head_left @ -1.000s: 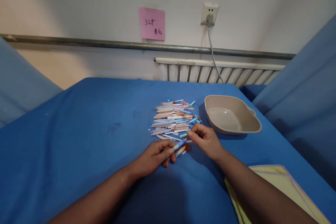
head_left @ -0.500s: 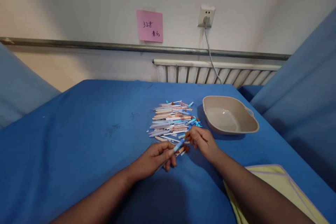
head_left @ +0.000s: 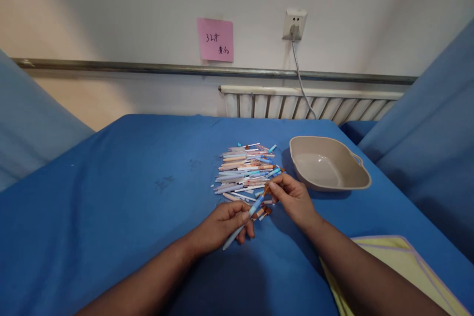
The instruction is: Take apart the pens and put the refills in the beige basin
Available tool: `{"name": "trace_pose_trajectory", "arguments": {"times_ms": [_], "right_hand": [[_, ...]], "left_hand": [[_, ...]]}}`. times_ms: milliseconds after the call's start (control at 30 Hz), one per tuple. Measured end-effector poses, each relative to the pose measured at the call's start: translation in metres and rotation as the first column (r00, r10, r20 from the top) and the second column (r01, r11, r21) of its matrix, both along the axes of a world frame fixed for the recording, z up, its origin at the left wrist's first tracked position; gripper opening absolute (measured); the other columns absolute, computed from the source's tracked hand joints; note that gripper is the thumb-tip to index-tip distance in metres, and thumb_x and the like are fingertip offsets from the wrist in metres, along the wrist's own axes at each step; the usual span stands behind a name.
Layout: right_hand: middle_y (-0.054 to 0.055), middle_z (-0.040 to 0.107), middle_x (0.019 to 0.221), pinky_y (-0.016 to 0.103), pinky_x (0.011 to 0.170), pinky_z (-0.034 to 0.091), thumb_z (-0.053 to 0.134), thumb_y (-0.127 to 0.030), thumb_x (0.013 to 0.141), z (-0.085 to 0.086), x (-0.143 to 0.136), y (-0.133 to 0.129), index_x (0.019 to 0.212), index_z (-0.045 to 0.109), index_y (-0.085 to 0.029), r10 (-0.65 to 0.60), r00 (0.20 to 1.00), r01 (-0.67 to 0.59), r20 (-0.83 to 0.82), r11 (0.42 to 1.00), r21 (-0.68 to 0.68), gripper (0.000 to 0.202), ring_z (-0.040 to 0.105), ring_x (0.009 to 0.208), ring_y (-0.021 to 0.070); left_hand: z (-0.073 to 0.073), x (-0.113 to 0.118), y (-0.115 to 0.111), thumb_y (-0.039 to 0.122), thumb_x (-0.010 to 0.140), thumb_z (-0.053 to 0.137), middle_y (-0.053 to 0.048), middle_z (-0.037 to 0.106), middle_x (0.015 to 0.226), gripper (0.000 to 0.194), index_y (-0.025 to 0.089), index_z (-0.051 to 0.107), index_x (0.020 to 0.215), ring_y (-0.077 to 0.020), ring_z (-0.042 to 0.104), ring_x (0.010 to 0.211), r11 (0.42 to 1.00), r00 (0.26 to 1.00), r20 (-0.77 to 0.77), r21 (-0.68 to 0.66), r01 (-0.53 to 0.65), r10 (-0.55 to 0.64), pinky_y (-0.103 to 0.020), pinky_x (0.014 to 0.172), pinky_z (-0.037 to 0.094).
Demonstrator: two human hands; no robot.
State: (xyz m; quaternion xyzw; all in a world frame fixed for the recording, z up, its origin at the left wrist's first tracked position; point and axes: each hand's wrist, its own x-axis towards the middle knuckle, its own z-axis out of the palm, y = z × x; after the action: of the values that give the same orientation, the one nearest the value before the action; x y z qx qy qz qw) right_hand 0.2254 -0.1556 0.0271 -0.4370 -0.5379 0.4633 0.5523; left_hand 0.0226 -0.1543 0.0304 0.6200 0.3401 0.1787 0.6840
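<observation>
My left hand point(head_left: 225, 223) is closed around a pen point(head_left: 256, 206) with a light blue and grey body, its pointed end sticking out below the fingers. At the pen's upper end is a small brown topper point(head_left: 266, 189), its exact shape too small to tell. The fingertips of my right hand point(head_left: 294, 200) pinch this topper. Just beyond both hands lies a heap of pens and pen parts point(head_left: 240, 174) in grey, beige, white and blue. A few brown-ended pieces point(head_left: 265, 213) lie under the held pen, partly hidden.
To the right of the heap stands a beige plastic basin point(head_left: 333, 187) with a handle. A yellow cloth point(head_left: 388, 256) lies at the front right, under my right forearm. Blue cloth point(head_left: 129, 197) covers the table; behind it are a radiator point(head_left: 274, 103) and a plugged-in cable point(head_left: 299, 71).
The pen shows more of its length below my left hand now. Both hands keep hold at its two parts. The whole view has shifted slightly.
</observation>
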Motion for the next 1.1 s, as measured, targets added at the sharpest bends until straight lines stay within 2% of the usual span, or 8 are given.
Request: {"name": "trace_pose_trajectory", "arguments": {"times_ms": [100,300,600,733,833,967,1033,1100], "right_hand": [[-0.002,0.055,0.063,0.022,0.051,0.041,0.059,-0.047,0.078,-0.001,-0.001,0.0,0.074,0.056,-0.019,0.023,0.999,-0.025,-0.048,0.999,-0.043,0.029,0.047,0.052,0.0096],[-0.001,0.055,0.068,0.022,0.049,0.038,0.046,-0.053,0.086,-0.011,0.0,0.003,0.092,0.056,-0.018,0.089,0.976,-0.109,-0.197,0.99,-0.093,0.037,0.048,0.051,0.0089],[-0.002,0.053,0.064,0.022,0.048,0.037,0.049,-0.053,0.084,-0.017,0.004,0.006,0.088,0.058,-0.016,0.049,0.989,-0.066,-0.14,0.99,-0.122,0.039,0.047,0.049,0.0082],[-0.002,0.054,0.065,0.021,0.048,0.038,0.052,-0.054,0.081,-0.022,0.005,0.007,0.087,0.058,-0.016,0.061,0.994,-0.073,-0.087,0.988,-0.137,0.039,0.048,0.049,0.0081],[-0.004,0.053,0.06,0.02,0.046,0.038,0.055,-0.054,0.077,-0.025,0.001,0.009,0.08,0.056,-0.017,0.078,0.995,-0.086,-0.063,0.987,-0.137,0.037,0.046,0.045,0.0076],[-0.006,0.05,0.055,0.021,0.043,0.038,0.055,-0.049,0.076,-0.032,-0.01,0.013,0.074,0.05,-0.019,0.101,0.993,-0.108,-0.064,0.987,-0.118,0.031,0.043,0.042,0.0079],[-0.006,0.05,0.055,0.021,0.043,0.039,0.051,-0.043,0.079,-0.035,-0.013,0.016,0.075,0.05,-0.019,0.096,0.995,-0.097,-0.008,0.99,-0.105,0.024,0.045,0.043,0.009],[-0.005,0.053,0.055,0.021,0.046,0.039,0.048,-0.035,0.082,-0.035,-0.014,0.018,0.076,0.052,-0.019,0.064,0.989,-0.054,0.134,0.996,-0.077,0.017,0.048,0.045,0.0101]], "left_hand": [[-0.001,0.001,-0.001,0.05,0.085,0.05,-0.005,0.066,0.076,0.039,0.012,0.054,0.091,-0.0087,0.055,0.056,1.0,1.0,0.027,-0.021,-0.011,0.012,-0.02,0.054,0.039],[-0.001,0.002,0.001,0.05,0.083,0.054,-0.007,0.067,0.08,0.038,0.013,0.052,0.089,-0.0106,0.059,0.058,0.985,0.992,0.074,-0.145,-0.089,0.101,-0.021,0.054,0.042],[0.003,-0.003,0.006,0.03,0.082,0.063,-0.008,0.065,0.087,0.022,0.01,0.061,0.09,-0.0121,0.061,0.072,0.903,0.91,0.272,-0.38,-0.198,0.314,-0.024,0.069,0.048],[0.004,-0.004,0.007,0.025,0.082,0.064,-0.007,0.065,0.085,0.018,0.011,0.064,0.092,-0.0133,0.062,0.078,0.868,0.855,0.332,-0.436,-0.236,0.399,-0.026,0.078,0.047],[0.006,-0.004,0.008,0.022,0.079,0.067,-0.006,0.066,0.087,0.016,0.011,0.065,0.091,-0.0136,0.062,0.079,0.858,0.828,0.341,-0.427,-0.285,0.445,-0.026,0.08,0.046],[0.014,-0.006,0.014,0.023,0.077,0.07,-0.005,0.067,0.082,0.015,0.012,0.066,0.086,-0.0131,0.061,0.075,0.875,0.841,0.296,-0.328,-0.356,0.453,-0.024,0.075,0.047],[0.024,-0.003,0.022,0.025,0.075,0.071,-0.004,0.067,0.08,0.017,0.013,0.065,0.086,-0.0136,0.061,0.072,0.897,0.858,0.287,-0.256,-0.359,0.426,-0.025,0.071,0.047],[0.04,0.007,0.032,0.029,0.073,0.073,-0.004,0.066,0.077,0.022,0.013,0.065,0.086,-0.0133,0.059,0.066,0.923,0.888,0.259,-0.16,-0.349,0.38,-0.025,0.066,0.046]]}}
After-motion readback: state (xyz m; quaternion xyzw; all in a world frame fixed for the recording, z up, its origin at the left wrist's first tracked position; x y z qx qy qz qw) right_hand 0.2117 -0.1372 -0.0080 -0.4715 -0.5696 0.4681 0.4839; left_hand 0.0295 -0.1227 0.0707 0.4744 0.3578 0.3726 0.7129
